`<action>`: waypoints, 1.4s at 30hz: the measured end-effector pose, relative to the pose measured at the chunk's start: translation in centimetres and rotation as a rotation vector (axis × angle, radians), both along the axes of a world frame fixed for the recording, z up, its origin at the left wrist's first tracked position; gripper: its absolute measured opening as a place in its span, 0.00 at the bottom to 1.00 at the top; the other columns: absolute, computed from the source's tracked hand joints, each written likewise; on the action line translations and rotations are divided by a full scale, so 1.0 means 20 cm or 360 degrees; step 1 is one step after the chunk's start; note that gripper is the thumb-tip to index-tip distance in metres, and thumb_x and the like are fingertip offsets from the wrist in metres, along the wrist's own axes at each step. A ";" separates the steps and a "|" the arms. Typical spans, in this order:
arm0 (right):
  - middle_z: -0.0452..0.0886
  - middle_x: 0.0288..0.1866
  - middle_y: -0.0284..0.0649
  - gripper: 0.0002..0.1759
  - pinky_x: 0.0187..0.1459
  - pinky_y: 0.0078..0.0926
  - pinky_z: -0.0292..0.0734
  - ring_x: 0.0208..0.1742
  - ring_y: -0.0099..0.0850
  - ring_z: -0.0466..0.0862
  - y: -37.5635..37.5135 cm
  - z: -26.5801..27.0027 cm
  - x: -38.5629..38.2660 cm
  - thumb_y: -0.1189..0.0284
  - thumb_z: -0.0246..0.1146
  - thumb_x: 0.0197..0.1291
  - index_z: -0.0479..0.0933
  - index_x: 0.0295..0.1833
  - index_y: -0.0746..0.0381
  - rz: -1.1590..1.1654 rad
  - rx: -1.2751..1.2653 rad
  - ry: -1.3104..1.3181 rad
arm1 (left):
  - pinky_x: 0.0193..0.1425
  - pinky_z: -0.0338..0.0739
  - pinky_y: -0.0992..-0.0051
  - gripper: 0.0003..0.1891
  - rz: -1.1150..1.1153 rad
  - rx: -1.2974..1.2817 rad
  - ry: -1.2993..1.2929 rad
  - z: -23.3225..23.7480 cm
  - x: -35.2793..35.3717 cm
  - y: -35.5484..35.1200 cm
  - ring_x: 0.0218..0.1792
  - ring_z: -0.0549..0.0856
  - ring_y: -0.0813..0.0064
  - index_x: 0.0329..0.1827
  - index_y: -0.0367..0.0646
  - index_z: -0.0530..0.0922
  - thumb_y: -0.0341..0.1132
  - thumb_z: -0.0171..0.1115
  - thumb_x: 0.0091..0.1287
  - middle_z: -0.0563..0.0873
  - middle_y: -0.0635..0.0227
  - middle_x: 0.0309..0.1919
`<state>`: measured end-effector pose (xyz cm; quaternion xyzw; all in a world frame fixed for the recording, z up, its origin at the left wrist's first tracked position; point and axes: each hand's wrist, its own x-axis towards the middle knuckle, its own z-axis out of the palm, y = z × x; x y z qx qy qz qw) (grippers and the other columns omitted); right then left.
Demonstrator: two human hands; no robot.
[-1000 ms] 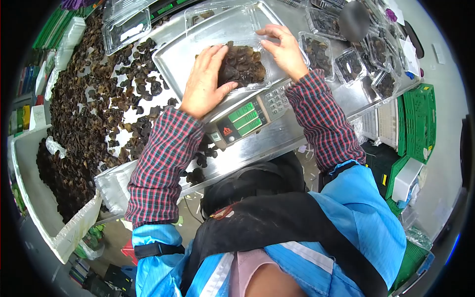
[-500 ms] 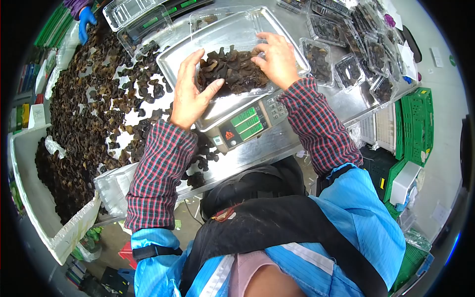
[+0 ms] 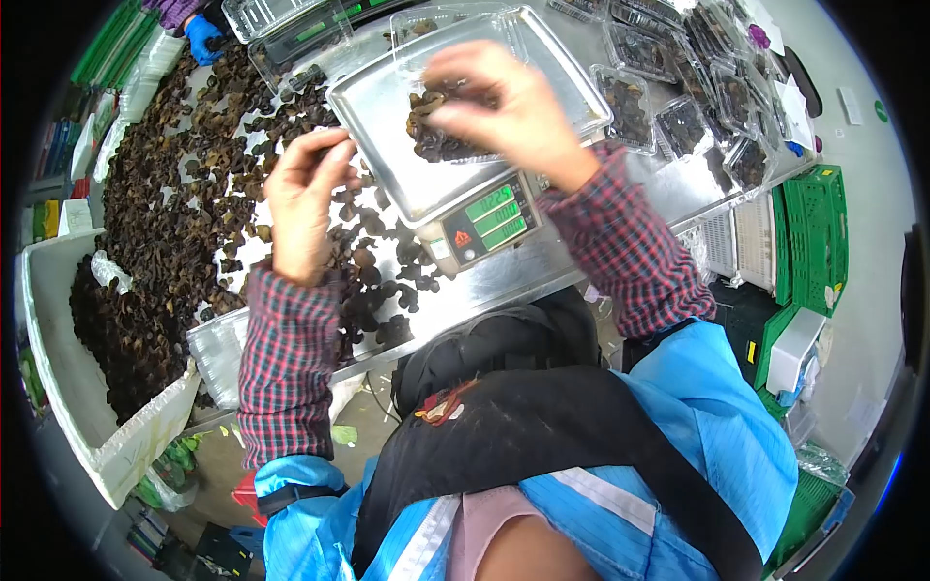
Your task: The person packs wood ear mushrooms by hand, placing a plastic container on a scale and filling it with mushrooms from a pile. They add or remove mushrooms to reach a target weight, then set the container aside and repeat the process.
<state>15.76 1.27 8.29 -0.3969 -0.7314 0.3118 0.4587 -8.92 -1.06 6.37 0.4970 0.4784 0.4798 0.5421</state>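
My right hand point(image 3: 509, 111), slightly blurred, is over the dark wood ear mushrooms point(image 3: 441, 145) in a clear plastic box on the scale's metal tray point(image 3: 383, 111). Its thumb and fingers stand apart, with mushroom showing between them. At the tray's left edge, my left hand point(image 3: 305, 194) has its fingers curled and the thumb drawn to the fingertips; what they hold, if anything, I cannot make out. Below the tray, the scale point(image 3: 484, 223) shows lit green digits. Loose wood ears point(image 3: 363, 276) lie on the table beside my left hand.
A large heap of wood ears point(image 3: 155, 242) covers the left side, spilling into a white foam box point(image 3: 58, 300). Filled clear boxes point(image 3: 625, 107) stand at the right. Green crates point(image 3: 814, 237) are beyond the table edge. Another person's blue-gloved hand point(image 3: 201, 41) is at far left.
My left hand has left the plastic box and moved left and down, its fingers curling. My right hand has shifted left over the mushrooms. The scale's digits have changed.
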 end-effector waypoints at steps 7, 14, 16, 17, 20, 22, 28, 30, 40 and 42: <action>0.85 0.45 0.33 0.18 0.47 0.20 0.75 0.45 0.21 0.81 -0.15 -0.05 0.61 0.68 0.69 0.59 0.82 0.53 0.63 -0.0774 -0.0576 0.0343 | 0.58 0.76 0.73 0.18 -0.0053 0.0001 0.1202 -0.23 -0.55 -0.18 0.52 0.82 0.75 0.58 0.40 0.79 0.32 0.66 0.66 0.84 0.67 0.50; 0.83 0.50 0.35 0.20 0.49 0.21 0.75 0.49 0.22 0.81 -0.15 -0.19 0.70 0.68 0.68 0.59 0.80 0.56 0.62 -0.0854 -0.0815 0.0509 | 0.47 0.80 0.78 0.12 -0.0116 0.0134 0.0810 -0.17 -0.22 -0.14 0.41 0.85 0.79 0.52 0.37 0.81 0.27 0.63 0.67 0.86 0.63 0.46; 0.82 0.53 0.38 0.22 0.50 0.22 0.76 0.50 0.25 0.81 -0.06 -0.24 0.64 0.69 0.68 0.59 0.78 0.59 0.64 -0.0804 -0.0814 0.0485 | 0.54 0.77 0.71 0.14 -0.0142 0.0265 0.0916 -0.15 -0.11 -0.11 0.48 0.84 0.69 0.52 0.40 0.82 0.31 0.66 0.64 0.85 0.60 0.49; 0.81 0.54 0.40 0.26 0.51 0.24 0.77 0.52 0.26 0.80 0.00 -0.27 0.61 0.69 0.68 0.59 0.74 0.62 0.65 -0.0770 -0.0830 0.0507 | 0.57 0.75 0.69 0.15 -0.0167 0.0399 0.0993 -0.15 -0.06 -0.09 0.51 0.82 0.65 0.53 0.40 0.81 0.33 0.66 0.64 0.84 0.59 0.50; 0.78 0.59 0.44 0.37 0.58 0.31 0.75 0.56 0.30 0.80 0.21 -0.39 0.51 0.69 0.67 0.61 0.60 0.71 0.70 -0.0674 -0.0977 0.0652 | 0.63 0.71 0.65 0.20 -0.0246 0.0624 0.1104 -0.18 0.14 -0.03 0.57 0.78 0.57 0.58 0.40 0.78 0.35 0.66 0.64 0.83 0.55 0.53; 0.76 0.60 0.50 0.40 0.60 0.36 0.74 0.60 0.36 0.77 0.32 -0.46 0.42 0.72 0.65 0.62 0.53 0.75 0.70 -0.0625 -0.1082 0.0927 | 0.68 0.68 0.63 0.24 -0.0351 0.0583 0.1145 -0.25 0.24 0.01 0.64 0.74 0.53 0.62 0.39 0.75 0.39 0.66 0.65 0.80 0.53 0.58; 0.72 0.67 0.46 0.30 0.67 0.35 0.66 0.66 0.37 0.73 0.32 -0.48 0.62 0.80 0.46 0.56 0.71 0.66 0.66 -0.0131 -0.0804 0.0580 | 0.74 0.60 0.63 0.33 -0.0322 -0.0093 0.0242 -0.24 0.27 0.04 0.70 0.68 0.59 0.66 0.38 0.71 0.60 0.42 0.75 0.77 0.57 0.64; 0.77 0.60 0.44 0.34 0.67 0.33 0.67 0.64 0.33 0.73 0.13 -0.39 0.68 0.81 0.47 0.50 0.75 0.66 0.56 -0.0246 0.0040 -0.0968 | 0.71 0.62 0.60 0.34 -0.0399 -0.0399 -0.0205 -0.27 0.21 0.07 0.70 0.67 0.62 0.74 0.43 0.53 0.60 0.38 0.76 0.73 0.51 0.67; 0.82 0.32 0.40 0.39 0.26 0.17 0.78 0.26 0.21 0.79 -0.19 -0.35 0.51 0.77 0.56 0.66 0.48 0.79 0.58 -0.0228 -0.1547 0.0554 | 0.43 0.84 0.73 0.22 -0.0235 -0.0748 -0.0089 -0.31 0.23 0.09 0.38 0.83 0.73 0.59 0.37 0.65 0.16 0.56 0.62 0.75 0.65 0.43; 0.82 0.31 0.41 0.36 0.24 0.16 0.76 0.24 0.20 0.79 -0.19 -0.41 0.50 0.76 0.55 0.67 0.49 0.77 0.68 -0.0220 -0.1694 0.0737 | 0.42 0.85 0.74 0.18 -0.0220 -0.0737 -0.0280 -0.34 0.25 0.10 0.36 0.83 0.74 0.55 0.38 0.67 0.16 0.55 0.63 0.76 0.69 0.38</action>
